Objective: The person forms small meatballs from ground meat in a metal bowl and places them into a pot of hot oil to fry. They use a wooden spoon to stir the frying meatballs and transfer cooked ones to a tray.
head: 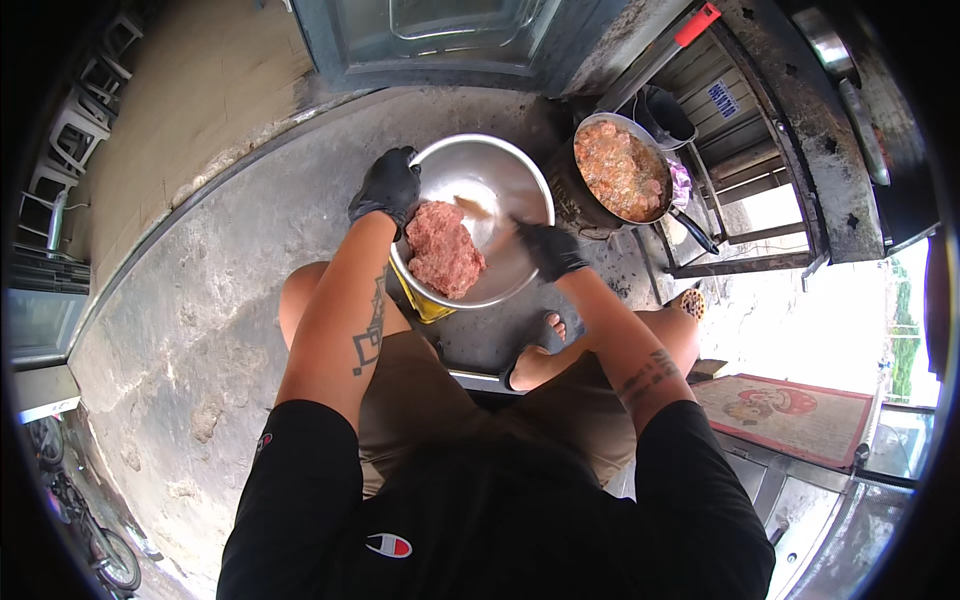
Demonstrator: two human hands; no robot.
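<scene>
A wide stainless steel bowl [517,184] stands in front of my knees, tilted a little. A lump of pink ground meat [444,251] lies in it, against the near left wall. My left hand [385,187], in a black glove, is closed around the bowl's left rim. Over the right rim is my right hand [551,249], gloved in black too and blurred by motion. A brownish streak runs from its fingers into the bowl; whether it is a held utensil or a reflection is not clear. Part of a yellow object [429,310] shows beneath the bowl.
Right of the bowl, a frying pan [619,172] holds meat pieces in bubbling oil, its black handle [696,232] pointing toward me. Behind it are a dark bucket [664,120] and a red-ended metal handle [696,26]. A sooty metal frame [817,135] stands at right, a glass-paned cabinet [457,37] ahead.
</scene>
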